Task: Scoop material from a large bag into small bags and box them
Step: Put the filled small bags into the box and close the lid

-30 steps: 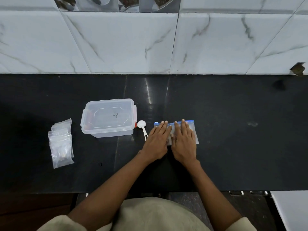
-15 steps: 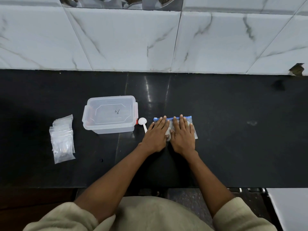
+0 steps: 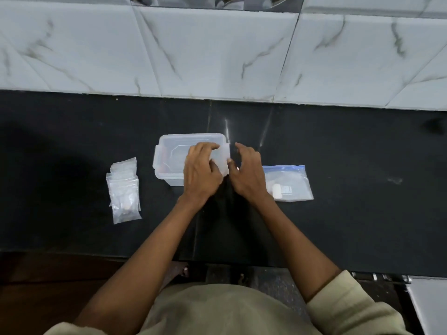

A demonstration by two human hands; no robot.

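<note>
Head view, one camera. Landmark: clear plastic box (image 3: 180,159), lid on, standing on the black counter (image 3: 362,189).

- Left hand (image 3: 202,171): over the box's right end, fingers curled onto the lid and its right-hand edge; whether they grip or only rest is unclear.
- Right hand (image 3: 248,176): just right of the box, fingers curved and slightly spread, thumb touching the box's right end. Whether it holds anything cannot be told.
- Large zip bag (image 3: 289,183): right of the box, flat on the counter, blue strip along its far edge, a little white material inside.
- Small bags (image 3: 123,192): left of the box, a loose overlapping pile, well apart from both hands.
- Marble-tiled wall (image 3: 217,52): behind the box.
</note>
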